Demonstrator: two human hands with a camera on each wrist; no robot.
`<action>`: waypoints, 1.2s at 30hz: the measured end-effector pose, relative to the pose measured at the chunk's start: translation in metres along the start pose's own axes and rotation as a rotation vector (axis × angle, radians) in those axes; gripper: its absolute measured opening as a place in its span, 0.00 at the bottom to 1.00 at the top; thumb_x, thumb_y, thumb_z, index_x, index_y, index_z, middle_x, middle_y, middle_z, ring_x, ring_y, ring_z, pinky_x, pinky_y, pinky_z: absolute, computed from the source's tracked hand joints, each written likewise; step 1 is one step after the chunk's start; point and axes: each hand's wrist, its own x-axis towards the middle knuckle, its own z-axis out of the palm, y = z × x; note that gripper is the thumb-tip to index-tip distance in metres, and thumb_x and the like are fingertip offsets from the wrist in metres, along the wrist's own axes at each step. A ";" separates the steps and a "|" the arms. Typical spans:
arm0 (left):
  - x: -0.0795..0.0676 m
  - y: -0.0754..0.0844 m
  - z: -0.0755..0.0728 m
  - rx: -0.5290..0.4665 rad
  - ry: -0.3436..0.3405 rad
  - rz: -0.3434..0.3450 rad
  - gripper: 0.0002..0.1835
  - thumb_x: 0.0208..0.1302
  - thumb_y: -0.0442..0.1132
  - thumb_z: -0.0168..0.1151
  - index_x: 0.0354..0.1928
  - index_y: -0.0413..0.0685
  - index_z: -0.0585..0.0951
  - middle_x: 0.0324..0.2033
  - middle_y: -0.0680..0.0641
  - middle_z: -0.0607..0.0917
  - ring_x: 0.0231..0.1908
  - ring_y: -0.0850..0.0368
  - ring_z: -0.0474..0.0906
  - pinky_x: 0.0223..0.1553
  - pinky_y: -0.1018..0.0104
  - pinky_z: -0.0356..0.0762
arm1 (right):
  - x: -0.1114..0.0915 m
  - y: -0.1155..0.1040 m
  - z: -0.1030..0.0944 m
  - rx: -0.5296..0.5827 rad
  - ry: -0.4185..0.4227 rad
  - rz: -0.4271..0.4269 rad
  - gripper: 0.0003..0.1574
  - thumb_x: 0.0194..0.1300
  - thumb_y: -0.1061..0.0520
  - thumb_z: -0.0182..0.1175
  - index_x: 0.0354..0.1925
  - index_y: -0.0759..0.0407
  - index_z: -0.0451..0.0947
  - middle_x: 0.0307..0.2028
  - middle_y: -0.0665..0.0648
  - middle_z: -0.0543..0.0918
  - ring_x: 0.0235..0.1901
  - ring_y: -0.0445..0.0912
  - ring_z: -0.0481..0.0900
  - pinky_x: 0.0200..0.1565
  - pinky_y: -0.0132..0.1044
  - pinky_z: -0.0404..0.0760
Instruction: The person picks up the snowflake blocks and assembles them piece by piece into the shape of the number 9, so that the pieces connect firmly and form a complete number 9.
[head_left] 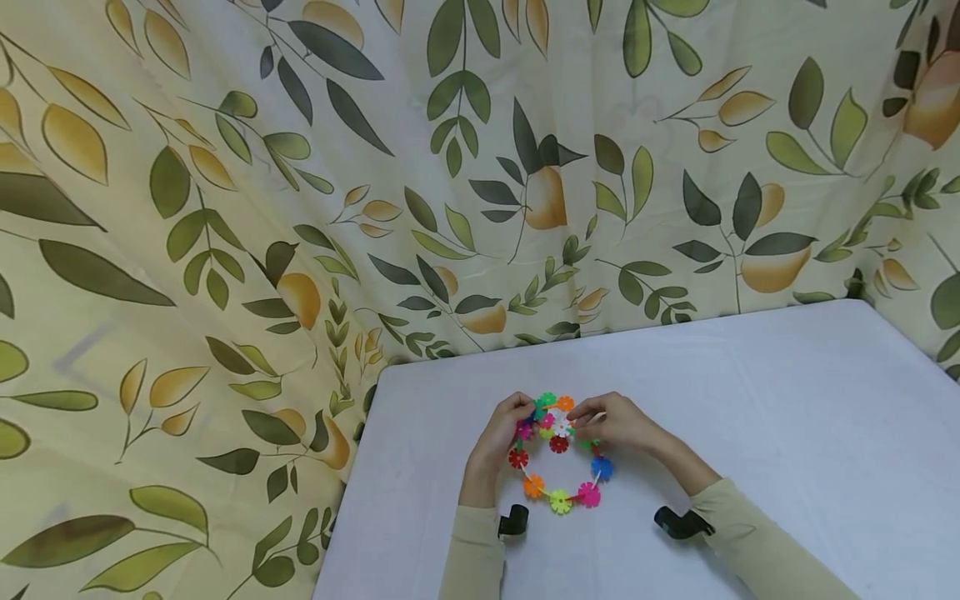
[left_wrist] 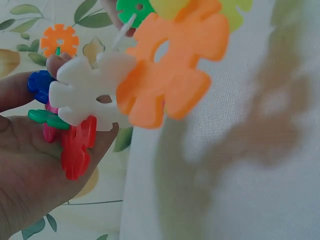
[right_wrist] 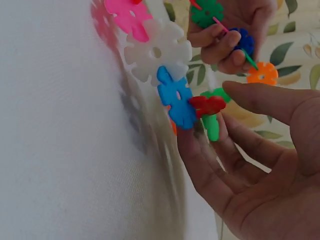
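1. Head view: a loop of multicoloured, flower-shaped plastic pieces [head_left: 560, 501] is sitting between the hands, over a bench draped in smooth white cloth [head_left: 750, 400]; whether it is touching the cloth is hard to tell. The left hand [head_left: 501, 433] is pinching the loop's upper left, its grip closing firmly on the pieces. The right hand [head_left: 626, 423] is bending over the upper right, its fingers hiding some pieces. Cloth is stretching well past the hands to the right; the bench's near edge is being cut off by the frame, while its far edge is running along a leaf-printed fabric curtain [head_left: 465, 225].

2. Left wrist view: a large notched orange piece [left_wrist: 185, 55] is filling the upper middle, blurring slightly, with a translucent white piece [left_wrist: 82, 92] overlapping it. The thumb is lying beside a dark blue piece [left_wrist: 40, 86]; the white piece is hiding some of the grip. A glossy red piece [left_wrist: 77, 150] is hanging before the palm.

3. Right wrist view: the right grip is curling narrowly, thumb and fingers holding a bright green piece [right_wrist: 212, 125] beside a sky-blue piece [right_wrist: 175, 107]; the exact fingertip contact is partly hidden. A pink piece [right_wrist: 130, 17] is being cut off above, and soft shadows are falling across woven cloth.
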 end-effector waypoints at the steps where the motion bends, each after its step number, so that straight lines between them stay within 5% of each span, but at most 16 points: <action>1: 0.000 0.000 0.000 0.003 -0.001 -0.004 0.06 0.79 0.36 0.51 0.42 0.40 0.75 0.30 0.45 0.78 0.27 0.57 0.74 0.31 0.68 0.73 | -0.001 0.000 0.000 0.008 -0.009 0.004 0.19 0.66 0.58 0.72 0.52 0.66 0.85 0.39 0.55 0.87 0.35 0.48 0.85 0.35 0.39 0.85; 11: -0.001 0.000 0.002 0.040 -0.014 -0.017 0.22 0.79 0.44 0.55 0.57 0.27 0.77 0.35 0.46 0.80 0.27 0.59 0.72 0.32 0.69 0.74 | -0.003 0.001 -0.002 0.004 -0.009 -0.023 0.20 0.70 0.52 0.69 0.53 0.63 0.86 0.41 0.55 0.91 0.40 0.50 0.85 0.42 0.40 0.84; 18: -0.001 -0.002 0.000 0.071 0.004 -0.039 0.20 0.73 0.51 0.66 0.54 0.41 0.84 0.37 0.45 0.81 0.30 0.57 0.74 0.35 0.69 0.77 | -0.001 0.000 -0.004 -0.008 0.046 -0.008 0.16 0.69 0.50 0.70 0.49 0.58 0.88 0.40 0.52 0.90 0.40 0.48 0.84 0.43 0.42 0.81; 25: 0.001 -0.007 -0.003 0.069 0.015 -0.014 0.28 0.72 0.50 0.68 0.55 0.27 0.80 0.30 0.48 0.77 0.30 0.56 0.72 0.35 0.69 0.76 | -0.002 -0.005 -0.004 0.063 0.104 0.008 0.22 0.68 0.49 0.71 0.52 0.62 0.87 0.44 0.57 0.89 0.39 0.52 0.88 0.43 0.43 0.84; 36: 0.001 -0.007 0.000 0.012 0.036 -0.020 0.26 0.73 0.47 0.66 0.54 0.25 0.79 0.28 0.49 0.77 0.28 0.57 0.71 0.33 0.70 0.74 | -0.005 -0.011 -0.006 0.148 0.154 0.028 0.23 0.69 0.50 0.70 0.55 0.64 0.85 0.47 0.62 0.87 0.41 0.58 0.89 0.42 0.39 0.87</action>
